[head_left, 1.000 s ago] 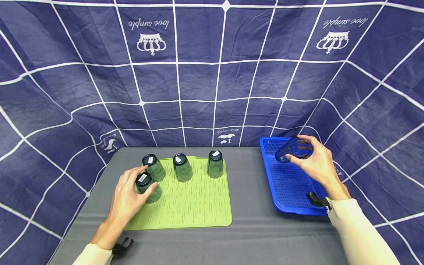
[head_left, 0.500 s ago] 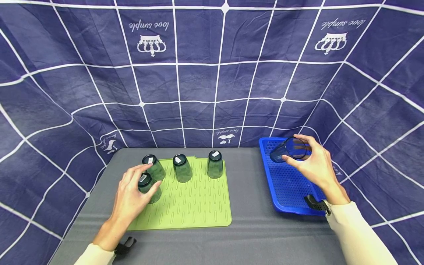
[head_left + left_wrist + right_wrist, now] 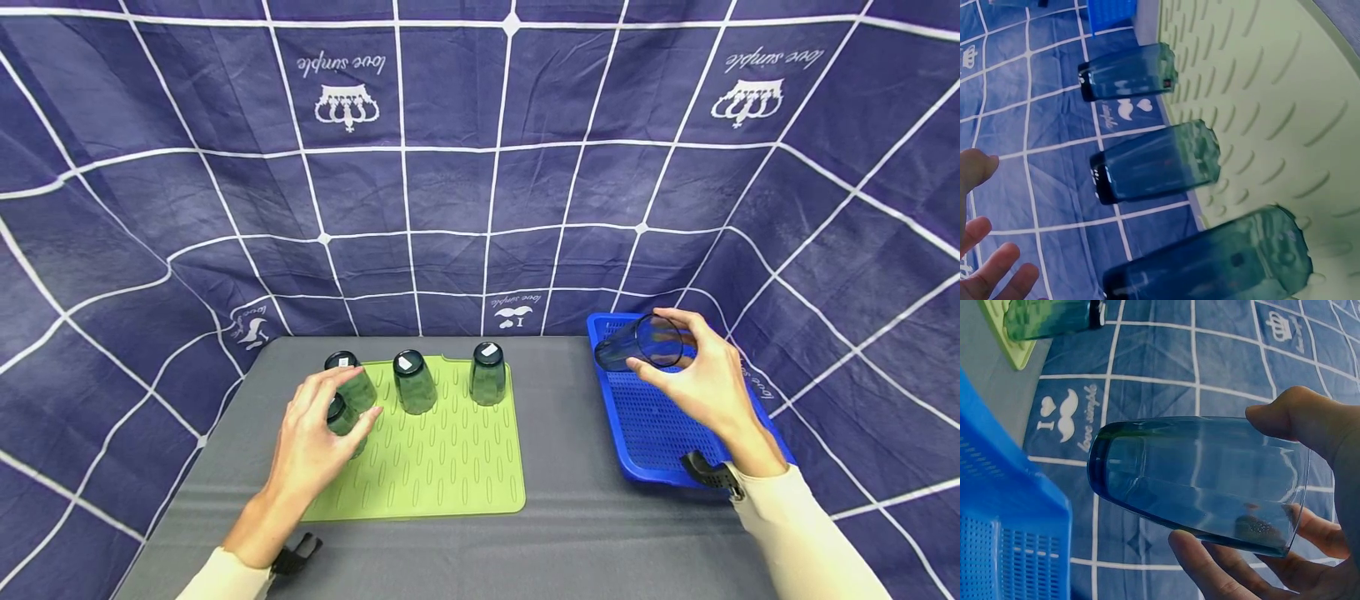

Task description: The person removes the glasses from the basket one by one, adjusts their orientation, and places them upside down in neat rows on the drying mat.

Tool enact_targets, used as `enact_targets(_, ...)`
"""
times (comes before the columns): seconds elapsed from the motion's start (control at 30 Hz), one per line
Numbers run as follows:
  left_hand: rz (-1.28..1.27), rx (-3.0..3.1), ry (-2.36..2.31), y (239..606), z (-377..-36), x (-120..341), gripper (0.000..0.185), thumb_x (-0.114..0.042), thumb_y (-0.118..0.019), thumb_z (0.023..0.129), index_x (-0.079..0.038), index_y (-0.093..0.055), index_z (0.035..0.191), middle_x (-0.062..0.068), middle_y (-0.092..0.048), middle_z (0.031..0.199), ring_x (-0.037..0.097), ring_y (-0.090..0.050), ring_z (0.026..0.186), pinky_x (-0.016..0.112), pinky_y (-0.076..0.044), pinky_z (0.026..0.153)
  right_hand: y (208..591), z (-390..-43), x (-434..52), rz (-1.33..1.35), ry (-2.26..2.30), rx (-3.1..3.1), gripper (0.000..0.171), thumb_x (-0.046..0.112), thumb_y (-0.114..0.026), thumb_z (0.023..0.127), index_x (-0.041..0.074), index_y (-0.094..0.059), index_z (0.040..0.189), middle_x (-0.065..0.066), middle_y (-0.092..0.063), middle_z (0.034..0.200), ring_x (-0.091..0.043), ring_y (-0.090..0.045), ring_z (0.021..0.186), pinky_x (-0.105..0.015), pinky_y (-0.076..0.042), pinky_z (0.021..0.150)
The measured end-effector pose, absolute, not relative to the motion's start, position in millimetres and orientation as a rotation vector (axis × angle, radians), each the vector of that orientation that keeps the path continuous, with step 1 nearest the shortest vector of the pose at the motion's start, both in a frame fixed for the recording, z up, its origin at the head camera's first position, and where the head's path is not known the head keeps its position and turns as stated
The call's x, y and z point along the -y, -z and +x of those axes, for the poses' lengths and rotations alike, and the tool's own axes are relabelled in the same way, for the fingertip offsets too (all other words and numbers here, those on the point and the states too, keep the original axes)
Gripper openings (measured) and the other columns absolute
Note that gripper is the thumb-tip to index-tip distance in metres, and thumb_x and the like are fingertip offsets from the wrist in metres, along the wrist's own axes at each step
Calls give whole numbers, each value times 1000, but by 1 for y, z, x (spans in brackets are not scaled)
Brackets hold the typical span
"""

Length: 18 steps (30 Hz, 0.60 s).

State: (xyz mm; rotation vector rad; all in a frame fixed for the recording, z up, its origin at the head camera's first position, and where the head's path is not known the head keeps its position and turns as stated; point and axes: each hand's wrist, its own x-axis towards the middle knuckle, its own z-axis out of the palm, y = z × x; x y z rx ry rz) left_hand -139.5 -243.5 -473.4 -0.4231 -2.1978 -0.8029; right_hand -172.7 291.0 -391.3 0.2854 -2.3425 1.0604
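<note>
One translucent blue plastic tumbler (image 3: 638, 343) lies on its side in the right hand (image 3: 693, 383), fingers curled round it, above the far end of the blue perforated plastic tray (image 3: 652, 425). Judging by that, it has yet to join four dark green tumblers standing mouth-down on the light green ridged drying mat (image 3: 442, 454). The left hand (image 3: 318, 442), fingers loosely spread, hovers at the near-left tumbler (image 3: 341, 414), seemingly not gripping. The grey surface (image 3: 570, 517) carries everything. The right wrist view shows the held tumbler empty; the left wrist view shows bare, straight fingertips (image 3: 991, 275).
</note>
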Motion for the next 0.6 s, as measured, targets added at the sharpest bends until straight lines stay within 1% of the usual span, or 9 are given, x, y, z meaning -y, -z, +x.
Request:
enact_targets(0.1, -429, 2199, 820, 471, -140, 239, 66, -18, -101, 83, -11, -79, 145, 15, -79, 139, 41, -72, 129, 59, -52, 109, 389, -169, -285, 303, -1111, 2341, 84, 9, -108, 80, 14, -71, 154, -18, -83, 135, 15, -72, 111, -3, -59, 89)
enact_targets(0.17, -432, 2202, 833, 471, -141, 236, 64, -18, -101, 84, -11, -79, 144, 13, -79, 139, 41, -71, 132, 54, -51, 113, 390, -167, -282, 317, -1139, 2338, 84, 8, -108, 79, 14, -70, 155, -17, -82, 136, 12, -74, 110, -4, -61, 89)
enact_targets(0.3, -444, 2199, 855, 470, -141, 229, 63, -17, -101, 84, -10, -80, 143, 12, -79, 140, 41, -70, 135, 51, -50, 117, 389, -163, -274, 350, -1183, 2324, 85, 5, -108, 79, 14, -70, 154, -15, -81, 136, 9, -76, 112, -8, -63, 89)
enact_targets(0.4, -456, 2193, 873, 466, -141, 223, 62, -16, -101, 84, -10, -80, 142, 12, -79, 141, 40, -70, 135, 52, -50, 116, 387, -160, -268, 375, -1225, 2312, 83, 2, -107, 80, 14, -70, 154, -14, -80, 137, 5, -77, 113, -11, -65, 88)
enact_targets(0.5, -474, 2182, 885, 463, -141, 217, 61, -16, -101, 84, -9, -80, 142, 12, -79, 140, 39, -71, 133, 48, -49, 117, 387, -158, -263, 391, -1256, 2304, 83, 1, -106, 80, 11, -70, 153, -14, -79, 138, 2, -78, 114, -15, -67, 88)
enact_targets(0.6, -488, 2177, 892, 460, -142, 212, 60, -17, -101, 85, -9, -80, 141, 12, -79, 140, 37, -72, 133, 43, -49, 122, 386, -157, -257, 407, -1280, 2297, 83, -1, -106, 79, 9, -69, 153, -15, -78, 139, -1, -79, 115, -17, -68, 88)
